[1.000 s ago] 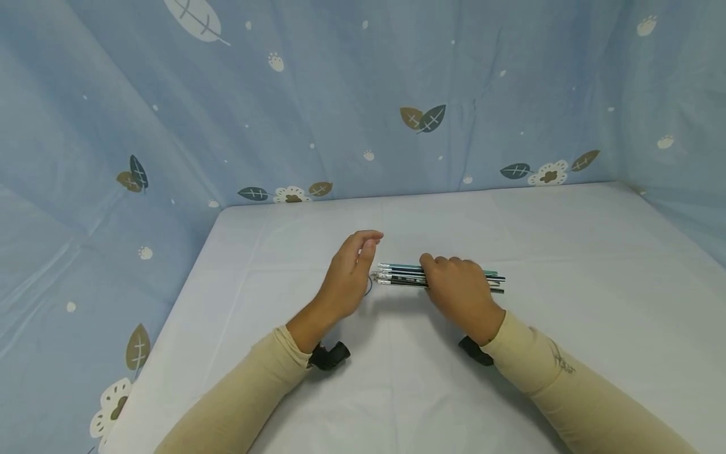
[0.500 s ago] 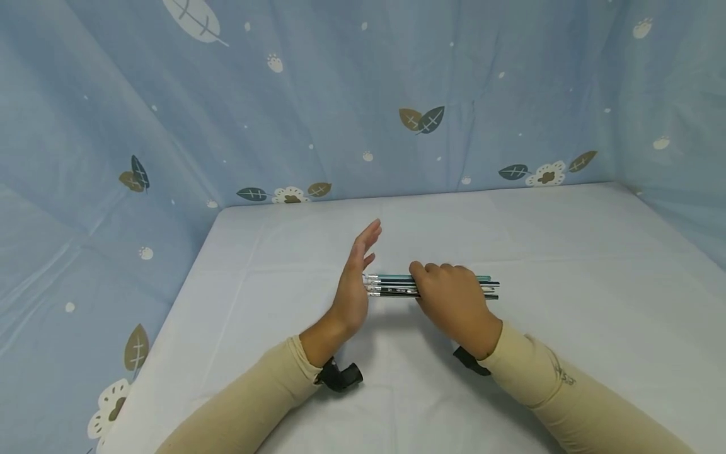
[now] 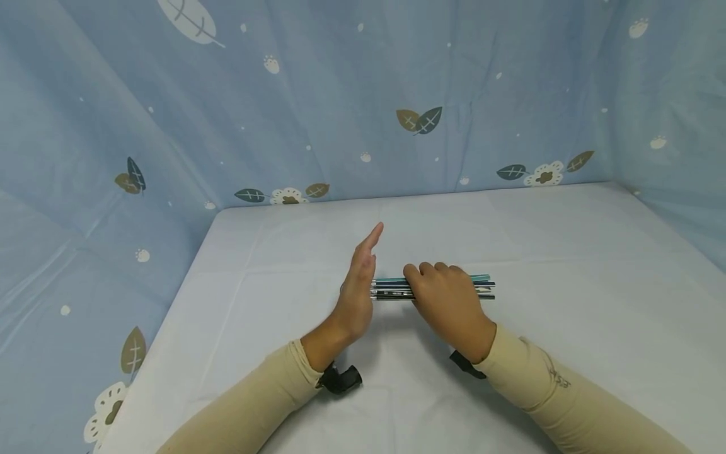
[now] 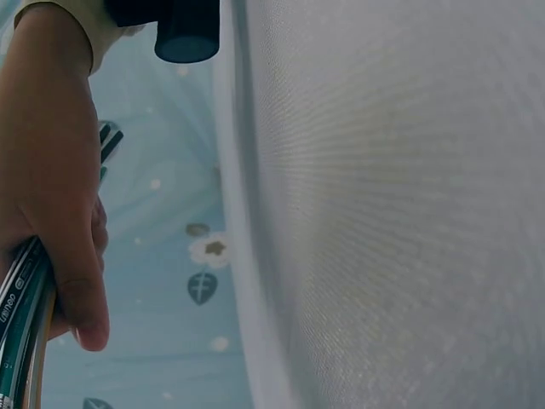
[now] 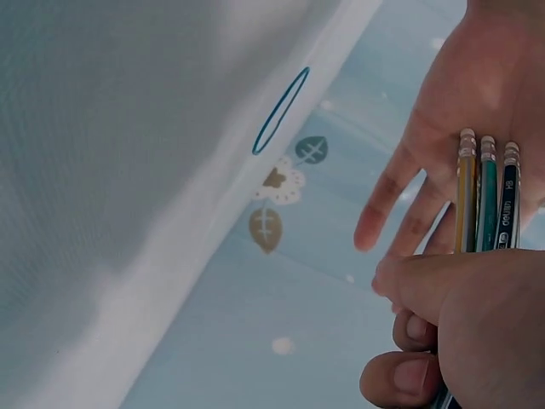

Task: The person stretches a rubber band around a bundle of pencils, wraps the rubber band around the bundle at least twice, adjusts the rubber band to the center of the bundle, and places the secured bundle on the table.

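Note:
My right hand (image 3: pixel 448 302) grips a bundle of several pencils (image 3: pixel 392 292), held level above the white table. Their shafts are teal, dark blue, black and yellow. Upright with straight fingers, my left hand (image 3: pixel 357 293) has its palm at the left ends of the bundle. White erasers (image 5: pixel 467 135) in metal ferrules meet that palm in the right wrist view. The left wrist view shows the right hand's thumb (image 4: pixel 81 298) lying along the shafts. A thin blue loop (image 5: pixel 255 152) appears left of the left hand's fingers in the right wrist view.
A white cloth covers the table (image 3: pixel 272 265). Behind it and along the sides hang blue curtains (image 3: pixel 317 94) printed with leaves and flowers. Black wrist mounts (image 3: pixel 340 379) sit under both forearms, close above the cloth.
My left hand's fingers have straightened and its palm has come against the eraser ends. The right hand has shifted slightly left and toward me with the pencils, whose left ends now line up more evenly.

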`<state>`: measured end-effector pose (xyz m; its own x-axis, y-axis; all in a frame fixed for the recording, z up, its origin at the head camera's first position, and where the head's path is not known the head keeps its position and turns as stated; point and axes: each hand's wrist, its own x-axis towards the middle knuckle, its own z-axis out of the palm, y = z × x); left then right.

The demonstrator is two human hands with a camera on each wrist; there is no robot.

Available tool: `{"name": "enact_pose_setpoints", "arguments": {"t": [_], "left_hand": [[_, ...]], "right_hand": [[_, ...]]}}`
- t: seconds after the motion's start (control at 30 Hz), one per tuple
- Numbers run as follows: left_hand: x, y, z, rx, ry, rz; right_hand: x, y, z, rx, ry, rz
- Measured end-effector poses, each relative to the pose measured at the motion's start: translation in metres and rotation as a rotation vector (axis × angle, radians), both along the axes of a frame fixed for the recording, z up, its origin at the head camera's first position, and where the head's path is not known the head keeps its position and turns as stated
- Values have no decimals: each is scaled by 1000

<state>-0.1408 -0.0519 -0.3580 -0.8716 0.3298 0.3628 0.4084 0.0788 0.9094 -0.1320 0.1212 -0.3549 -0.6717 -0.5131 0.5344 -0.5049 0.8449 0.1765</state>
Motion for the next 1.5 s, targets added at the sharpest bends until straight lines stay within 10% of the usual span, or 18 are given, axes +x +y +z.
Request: {"name": "enact_pose_setpoints", "arguments": {"t": [0.4,0.87,1.5], "left_hand": [[-1,-1,-2,-41,28,-5],[-19,-15,0,-217,86,221],[-37,-29,-5,-863,0,435]], "right_hand": [[-1,0,-2,-2,-5,-4],[-13,9,-5,-23,-59,-58],[-24,21,-7,-41,-51,-83]]}}
